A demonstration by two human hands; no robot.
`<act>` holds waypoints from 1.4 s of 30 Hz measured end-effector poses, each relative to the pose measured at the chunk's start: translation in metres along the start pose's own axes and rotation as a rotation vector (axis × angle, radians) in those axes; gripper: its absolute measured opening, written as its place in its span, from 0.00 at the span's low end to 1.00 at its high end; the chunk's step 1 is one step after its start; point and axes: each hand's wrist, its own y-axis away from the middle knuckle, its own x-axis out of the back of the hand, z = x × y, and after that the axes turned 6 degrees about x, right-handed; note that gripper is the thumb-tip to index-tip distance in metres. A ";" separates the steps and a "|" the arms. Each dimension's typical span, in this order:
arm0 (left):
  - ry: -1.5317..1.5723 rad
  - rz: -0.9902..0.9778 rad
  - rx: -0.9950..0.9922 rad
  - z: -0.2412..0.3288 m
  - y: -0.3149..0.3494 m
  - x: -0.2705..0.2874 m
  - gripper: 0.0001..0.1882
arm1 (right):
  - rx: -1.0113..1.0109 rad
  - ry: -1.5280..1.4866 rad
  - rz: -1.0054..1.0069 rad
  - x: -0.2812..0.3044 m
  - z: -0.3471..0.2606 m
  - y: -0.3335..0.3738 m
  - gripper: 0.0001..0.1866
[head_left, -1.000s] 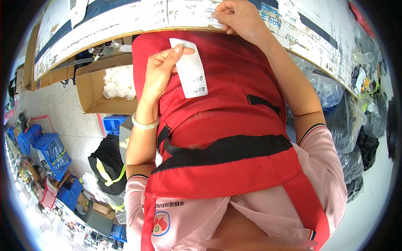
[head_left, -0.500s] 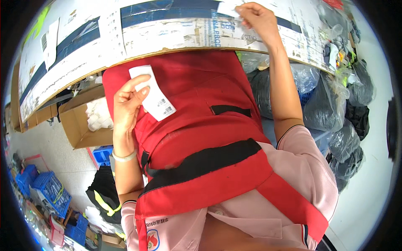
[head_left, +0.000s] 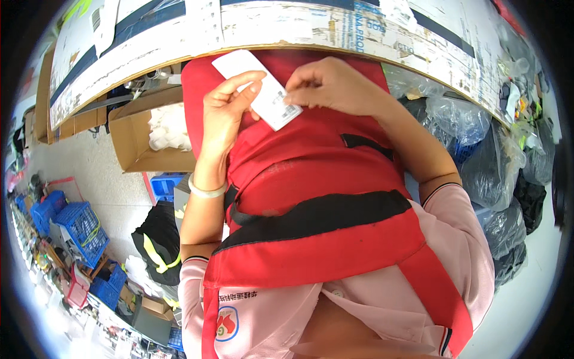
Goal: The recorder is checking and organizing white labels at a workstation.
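Note:
A stack of white paper labels, with small black print at its lower end, is pinched between the thumb and fingers of my left hand. It slants over the lap of my red apron. My right hand comes in from the right, its fingers closed at the printed end of the labels. Its fingertips partly cover the edge there, and I cannot see whether one label is separated from the others.
Ahead runs a worn, taped cardboard tabletop with a white paper piece on it. An open carton with white pieces stands at left, blue crates beyond. Filled plastic bags are heaped at right.
My right hand has come back from the tabletop to the labels; a white paper piece now lies where it was. My left hand and the labels have shifted right and up in view.

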 end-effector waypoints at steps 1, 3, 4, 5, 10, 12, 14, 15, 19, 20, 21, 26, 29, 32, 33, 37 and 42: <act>-0.003 0.008 0.001 0.004 0.001 -0.005 0.12 | -0.084 -0.117 -0.036 -0.007 -0.001 -0.003 0.10; 0.167 0.047 0.018 0.010 0.003 -0.009 0.11 | -0.089 -0.201 0.055 -0.017 0.005 -0.010 0.10; 0.182 -0.014 0.032 0.011 0.006 -0.005 0.11 | -0.086 -0.203 0.045 -0.019 0.004 -0.013 0.10; 0.184 -0.005 0.030 0.010 0.007 0.000 0.11 | -0.078 -0.277 0.101 -0.020 0.003 -0.016 0.10; -0.071 -0.043 0.020 -0.002 0.008 0.015 0.10 | 0.000 -0.294 0.226 -0.030 0.006 -0.023 0.09; -0.089 -0.053 0.041 -0.001 0.007 0.016 0.09 | 0.152 -0.188 0.293 -0.028 0.008 -0.025 0.07; -0.157 -0.081 0.094 0.000 0.006 0.016 0.08 | 0.227 -0.059 0.296 -0.025 0.011 -0.025 0.07; -0.156 -0.080 0.092 -0.001 0.006 0.017 0.08 | 0.305 0.064 0.294 -0.024 0.012 -0.025 0.06; -0.002 -0.158 0.031 -0.010 0.004 0.025 0.18 | 0.323 0.146 0.287 -0.008 0.005 -0.026 0.07; 0.087 -0.182 0.030 -0.011 0.003 0.027 0.23 | 0.176 0.026 0.328 0.000 -0.001 -0.027 0.07; 0.090 -0.180 0.032 -0.009 0.004 0.025 0.23 | 0.027 -0.095 0.366 0.007 -0.002 -0.029 0.07; -0.149 -0.029 -0.049 -0.009 -0.003 0.028 0.26 | -0.059 -0.034 0.479 0.046 0.014 -0.041 0.10; -0.129 -0.010 -0.038 -0.008 -0.002 0.025 0.24 | -0.165 -0.193 0.493 0.050 0.003 -0.047 0.08; -0.089 -0.010 -0.009 -0.006 -0.003 0.022 0.22 | -0.147 -0.158 0.455 0.052 0.000 -0.051 0.07; -0.087 -0.007 -0.004 -0.006 -0.003 0.021 0.21 | -0.148 -0.158 0.455 0.051 0.000 -0.052 0.07; -0.079 -0.019 -0.005 -0.004 -0.003 0.020 0.20 | -0.172 -0.104 0.471 0.050 0.006 -0.057 0.08; -0.075 -0.013 0.003 -0.002 -0.002 0.017 0.19 | -0.171 -0.101 0.475 0.050 0.009 -0.058 0.09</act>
